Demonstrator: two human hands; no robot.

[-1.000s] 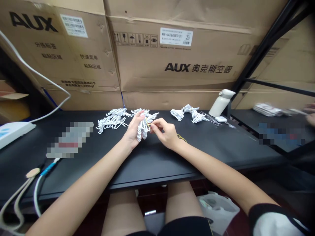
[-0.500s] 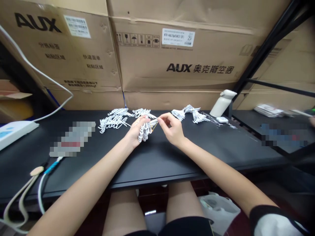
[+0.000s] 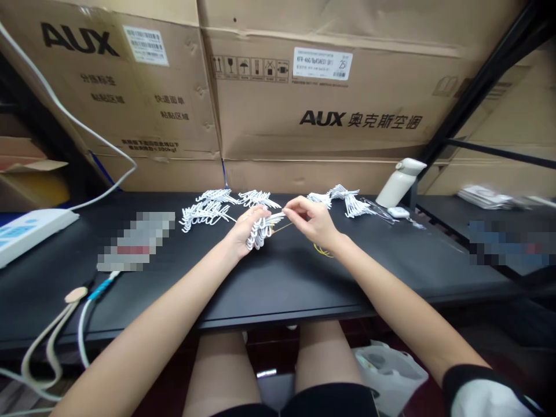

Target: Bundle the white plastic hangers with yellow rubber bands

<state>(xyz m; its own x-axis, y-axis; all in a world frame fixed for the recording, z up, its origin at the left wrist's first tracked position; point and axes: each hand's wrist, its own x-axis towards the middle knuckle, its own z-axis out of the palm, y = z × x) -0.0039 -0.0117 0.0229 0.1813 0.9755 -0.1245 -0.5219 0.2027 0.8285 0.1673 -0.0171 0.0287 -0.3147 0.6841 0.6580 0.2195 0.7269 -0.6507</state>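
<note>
Right hand drawn outward | band end hidden | hooks partly covered

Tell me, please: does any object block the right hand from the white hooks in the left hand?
Nothing visible does; a yellow band stretches between the right hand and the white hooks in the left hand.

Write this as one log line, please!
left hand: holds white hook bundle; right hand: holds yellow band stretched from bundle; other bundles: on table

White hooks between both hands
</note>
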